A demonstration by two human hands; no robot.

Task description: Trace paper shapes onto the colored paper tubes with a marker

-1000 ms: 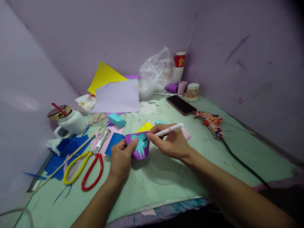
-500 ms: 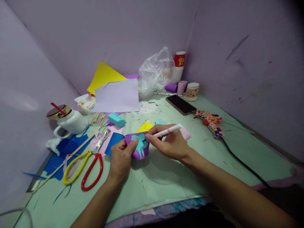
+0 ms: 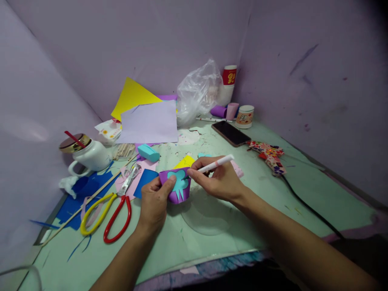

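My left hand [image 3: 156, 198] is closed round a small purple paper cup [image 3: 170, 197], its thumb pressing a turquoise flower-shaped paper cutout [image 3: 181, 182] against the front. In my right hand [image 3: 220, 180] is a white marker pen [image 3: 216, 163] with a pink band. The pen's tip end lies at the upper right edge of the cutout, mostly hidden by my fingers. A yellow piece of paper [image 3: 185, 162] with drawn lines sits just behind the cup. To the left of my left hand lies a blue paper piece [image 3: 145, 182].
Scissors [image 3: 117, 220] with red and yellow handles and a long wooden stick [image 3: 81, 208] lie at left, near a lidded white mug [image 3: 93, 155]. Behind are paper sheets [image 3: 148, 123] and a plastic bag [image 3: 197, 95]. A phone [image 3: 230, 133] and a corded, flower-patterned object [image 3: 269, 157] lie at right.
My right hand and the marker pen have shifted slightly, the pen's rear end moving a little up and to the right. The left hand and cup stay almost in place.
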